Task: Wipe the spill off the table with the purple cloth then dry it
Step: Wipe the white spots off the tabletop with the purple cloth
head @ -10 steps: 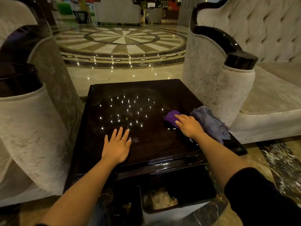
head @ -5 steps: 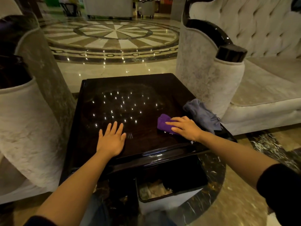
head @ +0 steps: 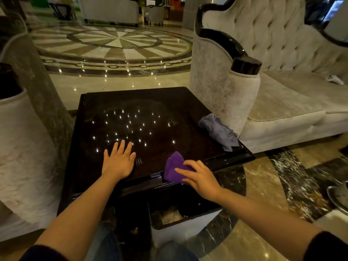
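A dark glossy square table (head: 160,102) stands in front of me and mirrors many small ceiling lights. My right hand (head: 199,177) presses a folded purple cloth (head: 174,166) at the table's near edge, and part of the cloth hangs over that edge. My left hand (head: 118,161) lies flat on the tabletop, fingers spread, holding nothing. A crumpled grey cloth (head: 219,131) rests at the table's right edge. I cannot make out a spill on the shiny surface.
A waste bin (head: 184,228) with crumpled paper inside stands below the table's near edge. A tufted pale sofa (head: 282,95) flanks the right side, with a small white object (head: 335,80) on its seat. An upholstered armchair (head: 24,140) crowds the left.
My right hand has dragged the purple cloth from beside the grey cloth toward me, down to the table's near edge. My left hand stays flat on the table.
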Demonstrator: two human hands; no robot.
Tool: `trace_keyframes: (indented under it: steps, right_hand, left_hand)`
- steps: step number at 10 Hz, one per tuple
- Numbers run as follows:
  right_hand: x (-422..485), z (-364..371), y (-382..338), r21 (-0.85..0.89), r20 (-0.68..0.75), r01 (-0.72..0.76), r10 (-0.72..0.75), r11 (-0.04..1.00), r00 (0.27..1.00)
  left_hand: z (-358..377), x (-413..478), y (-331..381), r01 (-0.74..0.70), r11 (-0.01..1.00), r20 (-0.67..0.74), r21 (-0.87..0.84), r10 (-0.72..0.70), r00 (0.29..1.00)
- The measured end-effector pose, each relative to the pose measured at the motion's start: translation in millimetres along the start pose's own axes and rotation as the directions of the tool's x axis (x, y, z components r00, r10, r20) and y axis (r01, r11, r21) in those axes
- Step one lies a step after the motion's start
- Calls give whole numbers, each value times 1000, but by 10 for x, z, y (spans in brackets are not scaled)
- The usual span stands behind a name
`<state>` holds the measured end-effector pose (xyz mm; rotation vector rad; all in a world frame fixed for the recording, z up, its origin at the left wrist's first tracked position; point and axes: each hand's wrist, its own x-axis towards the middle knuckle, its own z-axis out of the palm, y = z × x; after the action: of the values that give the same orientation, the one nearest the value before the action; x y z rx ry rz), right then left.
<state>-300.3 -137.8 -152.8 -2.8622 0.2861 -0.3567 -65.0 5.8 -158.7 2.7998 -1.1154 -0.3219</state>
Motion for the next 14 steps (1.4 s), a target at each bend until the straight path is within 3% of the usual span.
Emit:
trace_keyframes:
  steps: [1,3,4,5,6,9,11,13,14]
  right_hand:
    - [-56,47,-17,-103,5,59,-59,993,998]
    - [10,-5,-34,-142,146,13,8,990,989]
    - [46,-98,-75,-132,125,33,-16,991,992]
    - [60,-129,-111,-113,-15,-20,19,993,1000]
    - [39,-14,-31,-184,118,-93,116,979,986]
    - [-46,60,47,-280,236,-16,85,960,968]
    - [36,1,-65,-148,204,-65,95,987,974]
    - [172,-9,-128,-146,47,-197,206,969,977]
    - [235,29,-91,-198,119,-204,230,959,966]
  left_hand:
    - [-19,-12,9,-3,1000,4,1,3,1000]
    - [-30,-20,7,-12,1000,2,-10,12,1000]
    - [-23,-10,1,-12,1000,5,-19,12,1000]
    - [-6,1,-2,-11,1000,-5,-25,11,1000]
    - [0,2,4,-11,1000,-15,-18,11,1000]
    - [1,1,15,-9,1000,-15,-13,8,1000]
    - [-17,-1,24,-5,1000,0,-14,5,1000]
    - [-75,52,1,6,1000,-3,-11,-6,1000]
    - [-121,94,20,8,1000,-11,-18,-8,1000]
